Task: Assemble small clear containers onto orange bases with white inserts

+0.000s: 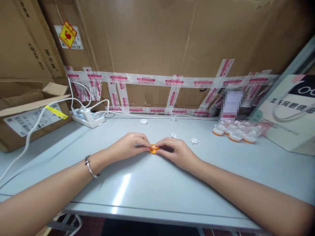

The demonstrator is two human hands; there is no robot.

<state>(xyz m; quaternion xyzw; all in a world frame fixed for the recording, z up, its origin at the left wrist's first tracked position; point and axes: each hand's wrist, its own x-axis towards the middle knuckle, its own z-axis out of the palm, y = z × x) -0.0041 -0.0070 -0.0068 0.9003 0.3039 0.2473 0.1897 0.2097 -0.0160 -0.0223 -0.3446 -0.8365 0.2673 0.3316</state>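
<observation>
Both hands meet at a small round orange piece (154, 149) over the middle of the table. My left hand (137, 144) pinches its left side between thumb and fingers; a bracelet circles that wrist. From the right, my right hand (173, 150) pinches the same piece. Something small and pale shows in its centre, too small to make out. Just beyond my right hand lies a small white part (174, 135), and a white cut-out piece (194, 141) rests to its right. A white round cap (143, 121) sits farther back.
A power strip (90, 119) with white cables and an open cardboard box (36, 114) stand at the left. Clear containers with orange bases (235, 136) and a white printed bag (290, 121) are at the right. A clear round part (173, 118) lies near the taped carton (157, 42).
</observation>
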